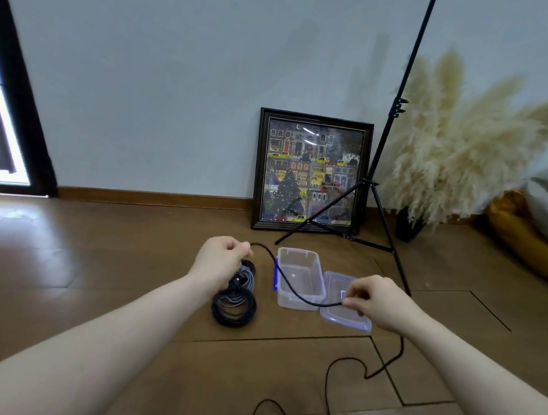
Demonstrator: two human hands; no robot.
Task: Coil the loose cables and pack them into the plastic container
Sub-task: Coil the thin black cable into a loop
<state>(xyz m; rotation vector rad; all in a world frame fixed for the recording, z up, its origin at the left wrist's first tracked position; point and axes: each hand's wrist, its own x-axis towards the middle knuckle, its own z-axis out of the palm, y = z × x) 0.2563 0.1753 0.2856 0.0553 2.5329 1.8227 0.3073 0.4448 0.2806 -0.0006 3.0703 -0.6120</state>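
Note:
My left hand [221, 261] grips a bundle of coiled cables [234, 306], black and grey loops hanging below the fist. From that hand a black cable [285, 283] runs in an arc across the clear plastic container [300, 262] to my right hand [378, 303], which pinches it between thumb and fingers. Beyond my right hand the cable's loose length [346, 364] trails in curves over the floor toward me. The container stands open on the floor. Its clear lid with a blue rim [345, 316] lies flat beside it on the right.
A black tripod stand [378, 172] straddles the floor just behind the container, one leg reaching near the lid. A framed picture [309, 173] leans on the wall. Pampas grass in a dark vase [408, 224] and cushions [538, 233] sit at the right. A blue pen-like item [276, 273] lies left of the container.

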